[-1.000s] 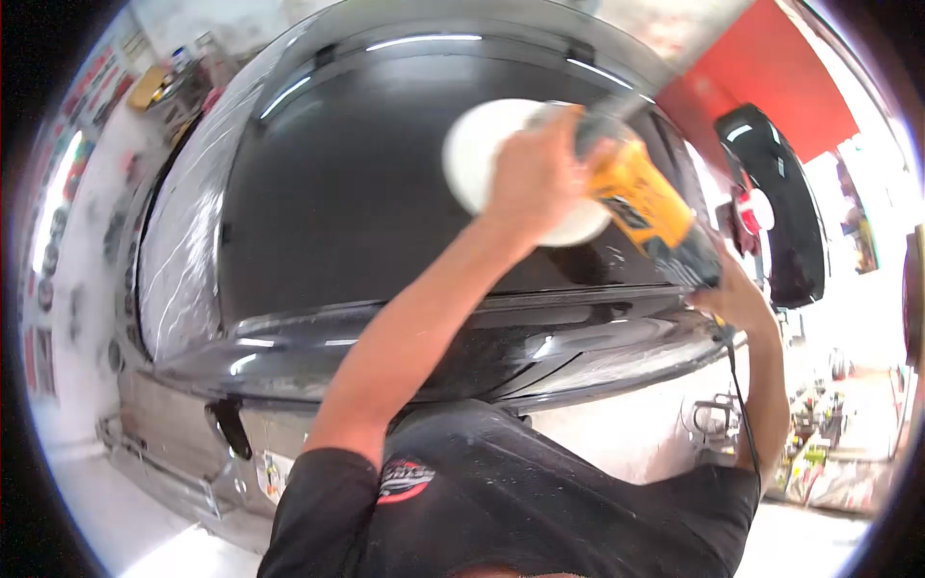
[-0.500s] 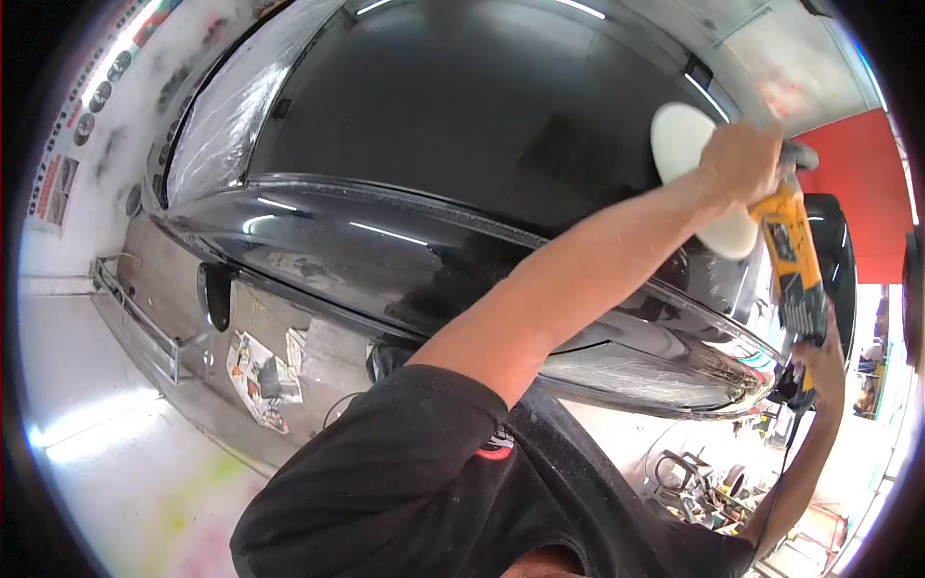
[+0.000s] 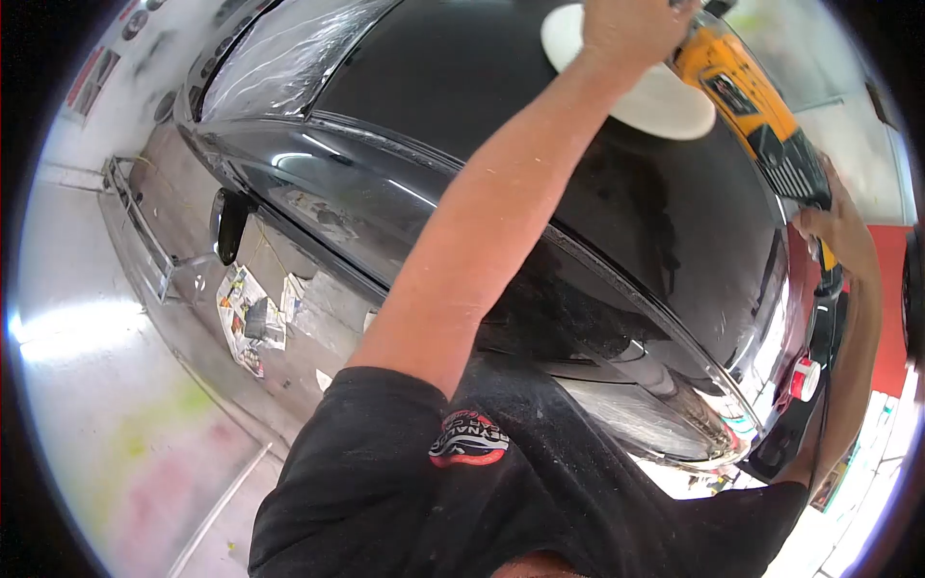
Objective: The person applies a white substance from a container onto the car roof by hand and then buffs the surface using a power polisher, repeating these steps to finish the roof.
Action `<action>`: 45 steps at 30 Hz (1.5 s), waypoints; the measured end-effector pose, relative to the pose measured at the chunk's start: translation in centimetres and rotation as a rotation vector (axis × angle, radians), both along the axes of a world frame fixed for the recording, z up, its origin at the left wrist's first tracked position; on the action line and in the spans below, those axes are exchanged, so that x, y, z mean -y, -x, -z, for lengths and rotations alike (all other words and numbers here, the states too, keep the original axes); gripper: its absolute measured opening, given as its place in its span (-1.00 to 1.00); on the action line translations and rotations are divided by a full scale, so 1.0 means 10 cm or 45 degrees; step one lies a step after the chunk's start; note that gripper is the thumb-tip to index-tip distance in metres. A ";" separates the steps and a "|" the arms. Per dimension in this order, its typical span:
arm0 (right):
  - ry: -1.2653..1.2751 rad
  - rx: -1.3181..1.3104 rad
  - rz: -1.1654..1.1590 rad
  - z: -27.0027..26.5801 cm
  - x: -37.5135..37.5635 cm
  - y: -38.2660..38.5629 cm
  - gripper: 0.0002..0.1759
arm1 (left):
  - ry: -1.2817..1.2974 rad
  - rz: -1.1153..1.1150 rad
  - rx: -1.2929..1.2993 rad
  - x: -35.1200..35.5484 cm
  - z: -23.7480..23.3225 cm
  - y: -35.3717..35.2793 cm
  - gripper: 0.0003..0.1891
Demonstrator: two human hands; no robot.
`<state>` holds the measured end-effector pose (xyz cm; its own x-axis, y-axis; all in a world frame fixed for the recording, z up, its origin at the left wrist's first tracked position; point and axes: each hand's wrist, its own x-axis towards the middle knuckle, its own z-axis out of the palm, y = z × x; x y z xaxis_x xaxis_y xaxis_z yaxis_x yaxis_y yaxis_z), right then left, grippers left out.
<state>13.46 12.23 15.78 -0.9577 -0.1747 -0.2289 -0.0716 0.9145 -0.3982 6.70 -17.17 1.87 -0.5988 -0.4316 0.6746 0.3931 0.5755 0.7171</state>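
My left hand is closed round the head end of a yellow and black power polisher, beside its large round white pad. The pad lies over the glossy black car roof; its exact contact is hard to make out. At the tool's rear, my right hand grips the body near the dark vents. My left forearm crosses the view above the car's side and hides part of the roof edge.
Clear plastic film covers the glass at upper left. A side mirror sticks out below it. Newspaper sheets and a metal frame are on the floor. A red and white can is at the right.
Both hands and the polisher have shifted up in view, with the pad also further left over the roof. The camera view has moved, and the red and white can now shows.
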 end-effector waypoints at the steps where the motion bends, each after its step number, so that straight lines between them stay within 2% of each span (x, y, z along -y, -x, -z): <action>1: -0.025 -0.061 -0.053 0.08 0.05 0.16 0.08 | 0.025 -0.075 -0.018 0.16 0.05 0.02 -0.52; 4: -0.162 -0.112 -0.264 0.13 0.55 0.27 0.10 | 0.023 -0.178 0.030 0.65 0.17 0.06 -0.51; 6: -0.025 -0.043 -0.315 0.23 0.68 0.36 0.13 | 0.110 -0.302 -0.011 0.88 0.22 -0.03 -0.47; 9: -0.100 0.023 -0.323 0.21 0.73 0.39 0.14 | 0.078 -0.269 -0.032 0.96 0.15 -0.29 -0.41; 12: -0.082 0.041 -0.366 0.18 0.47 0.26 0.14 | -0.288 0.075 0.157 0.59 -0.05 -0.61 -0.36; 13: -0.070 0.019 -0.306 0.17 0.32 0.17 0.14 | -0.149 0.032 -0.055 0.45 0.00 -0.56 -0.34; 15: -0.047 -0.033 -0.186 0.13 -0.11 -0.11 0.14 | -0.094 0.150 -0.034 0.05 0.01 -0.54 -0.33; 17: 0.237 0.100 0.062 0.14 -0.69 -0.40 0.12 | -0.022 0.261 -0.010 -0.51 -0.01 -0.60 -0.37; 20: 0.210 -0.117 0.183 0.27 -1.69 -0.95 0.12 | 0.052 0.424 0.091 -1.37 -0.07 -0.73 -0.42; 23: 0.122 0.066 0.554 0.09 -1.98 -1.62 0.14 | 0.012 0.677 0.049 -2.11 -0.12 -0.87 -0.43; 27: 0.255 0.024 0.577 0.11 -2.29 -2.06 0.11 | 0.012 0.879 0.091 -2.63 -0.16 -0.98 -0.49; 29: 0.303 0.028 0.593 0.06 -2.19 -2.15 0.08 | -0.007 0.845 0.021 -2.64 -0.13 -0.98 -0.50; 32: 0.166 0.067 0.638 -0.07 -1.88 -2.05 0.08 | -0.021 0.773 -0.011 -2.41 -0.11 -1.01 -0.50; 36: 0.222 -0.061 0.401 -0.02 -1.68 -1.56 0.13 | -0.033 0.644 0.030 -1.64 -0.06 -0.90 -0.46; 40: 0.086 0.103 0.103 -0.13 -0.78 -0.98 0.12 | -0.051 0.302 0.017 -0.74 0.03 -0.82 -0.40; 42: 0.094 0.054 0.049 -0.07 -0.33 -0.75 0.10 | -0.028 0.244 0.098 -0.24 0.09 -0.73 -0.36; 43: 0.062 0.039 0.018 -0.06 -0.04 -0.66 0.10 | -0.055 0.154 -0.001 -0.01 0.15 -0.67 -0.34; 45: -0.199 0.019 -0.151 -0.05 0.40 -0.39 0.10 | -0.088 -0.019 -0.175 0.52 0.29 -0.59 -0.32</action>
